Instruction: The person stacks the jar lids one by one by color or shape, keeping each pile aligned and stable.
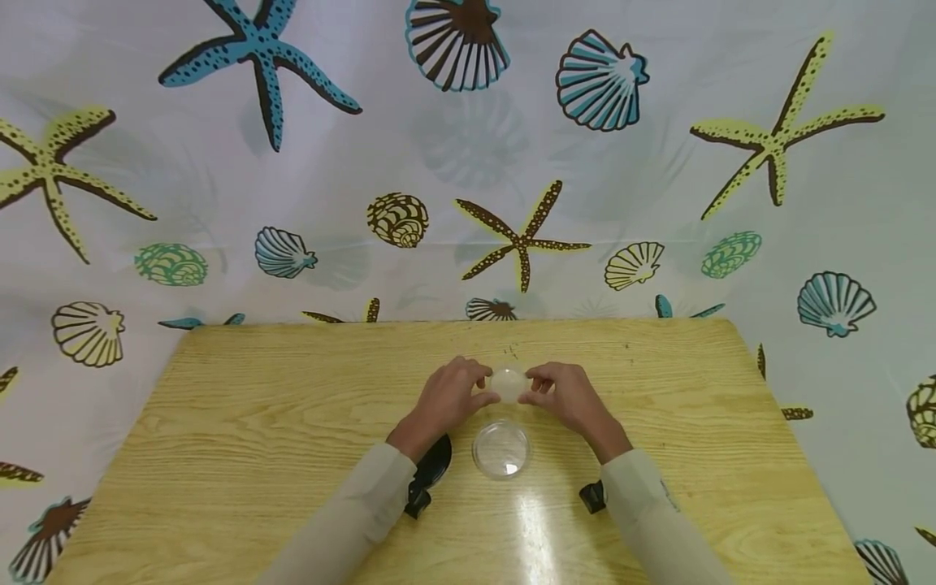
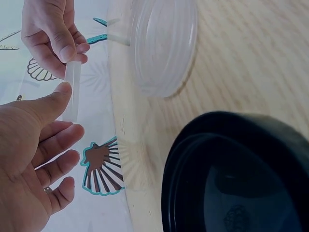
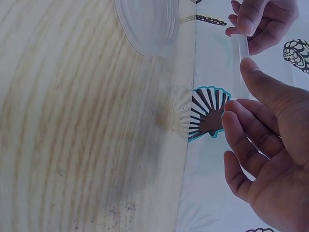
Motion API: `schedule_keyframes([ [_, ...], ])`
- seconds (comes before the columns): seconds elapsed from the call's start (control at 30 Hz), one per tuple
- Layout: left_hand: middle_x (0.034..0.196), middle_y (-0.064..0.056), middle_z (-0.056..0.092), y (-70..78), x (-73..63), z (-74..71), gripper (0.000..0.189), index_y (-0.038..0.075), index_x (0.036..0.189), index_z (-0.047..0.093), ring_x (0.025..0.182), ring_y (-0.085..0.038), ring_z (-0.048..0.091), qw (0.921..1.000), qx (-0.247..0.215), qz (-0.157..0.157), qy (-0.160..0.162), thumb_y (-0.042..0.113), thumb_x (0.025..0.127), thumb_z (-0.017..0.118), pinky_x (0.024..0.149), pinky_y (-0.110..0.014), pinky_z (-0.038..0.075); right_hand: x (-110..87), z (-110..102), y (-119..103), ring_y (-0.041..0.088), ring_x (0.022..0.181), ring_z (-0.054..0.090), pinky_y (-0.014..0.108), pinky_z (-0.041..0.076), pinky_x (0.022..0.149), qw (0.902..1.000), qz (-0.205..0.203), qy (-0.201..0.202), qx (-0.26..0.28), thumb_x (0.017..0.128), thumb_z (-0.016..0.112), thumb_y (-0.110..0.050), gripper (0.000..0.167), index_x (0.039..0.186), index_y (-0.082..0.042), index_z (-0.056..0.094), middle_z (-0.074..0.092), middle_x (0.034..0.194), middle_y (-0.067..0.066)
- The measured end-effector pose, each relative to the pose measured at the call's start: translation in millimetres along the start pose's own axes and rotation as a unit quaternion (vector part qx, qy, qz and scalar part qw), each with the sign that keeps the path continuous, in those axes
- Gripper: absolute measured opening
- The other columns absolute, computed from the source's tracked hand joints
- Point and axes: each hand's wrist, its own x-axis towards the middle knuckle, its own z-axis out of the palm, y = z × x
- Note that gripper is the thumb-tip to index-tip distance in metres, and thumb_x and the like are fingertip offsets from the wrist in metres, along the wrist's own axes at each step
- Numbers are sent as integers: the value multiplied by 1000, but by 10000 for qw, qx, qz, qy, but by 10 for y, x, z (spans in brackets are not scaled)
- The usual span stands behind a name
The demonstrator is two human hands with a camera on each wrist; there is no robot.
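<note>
Between my two hands is a small round translucent plastic lid [image 1: 508, 384], seen nearly edge-on in both wrist views and raised over the table. My left hand [image 1: 455, 390] pinches its left edge between thumb and fingers. From the other side, my right hand [image 1: 569, 393] pinches the right edge the same way. The lower fingers of each hand are loosely bent beside the lid. Just nearer on the table sits a clear round plastic container [image 1: 501, 449], its ribbed wall showing in the left wrist view.
A black bowl-like round thing [image 2: 231, 169] stands by my left wrist, partly hidden by the sleeve in the head view. The wooden table [image 1: 278, 406] ends at a hanging cloth [image 1: 351, 162] printed with shells and starfish. Black straps sit at both wrists.
</note>
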Motion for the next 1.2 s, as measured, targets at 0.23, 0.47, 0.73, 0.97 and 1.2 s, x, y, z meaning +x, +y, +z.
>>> schedule_keyframes([
  [0.23,87,1,65,10,-46,12,35,12,107,70,74,-12,51,10000,37,61,15,37,82,72,60,-24,42,-36,22,6,10,75,60,26,48,65,10000,7,-74,-53,81,75,-26,37,111,-5,70,66,81,-1],
  [0.47,87,1,65,-17,-99,70,37,12,106,71,73,-11,50,9999,26,133,84,39,81,73,59,-24,41,-67,67,21,9,74,60,27,48,66,9999,-94,-62,-103,79,76,-25,37,109,-4,70,66,79,-1],
  [0.73,86,2,65,-15,-135,84,39,13,108,70,73,-10,50,9999,31,120,111,41,81,72,59,-23,40,-101,90,9,8,72,59,27,50,67,9997,-84,-77,-204,79,76,-25,38,110,-4,70,66,78,-2],
  [0.97,84,3,64,12,-193,108,38,13,106,71,72,-10,50,9999,-1,84,97,40,80,73,59,-22,40,-138,107,7,7,71,59,26,49,66,9992,-124,-203,-313,79,76,-25,38,109,-4,71,67,80,-1],
  [1.2,83,3,64,25,-250,141,38,11,106,71,72,-11,50,10000,-19,55,36,38,79,74,58,-23,40,-182,130,-9,8,71,59,25,50,66,9985,-228,-305,-399,79,76,-25,37,109,-2,70,67,81,1],
])
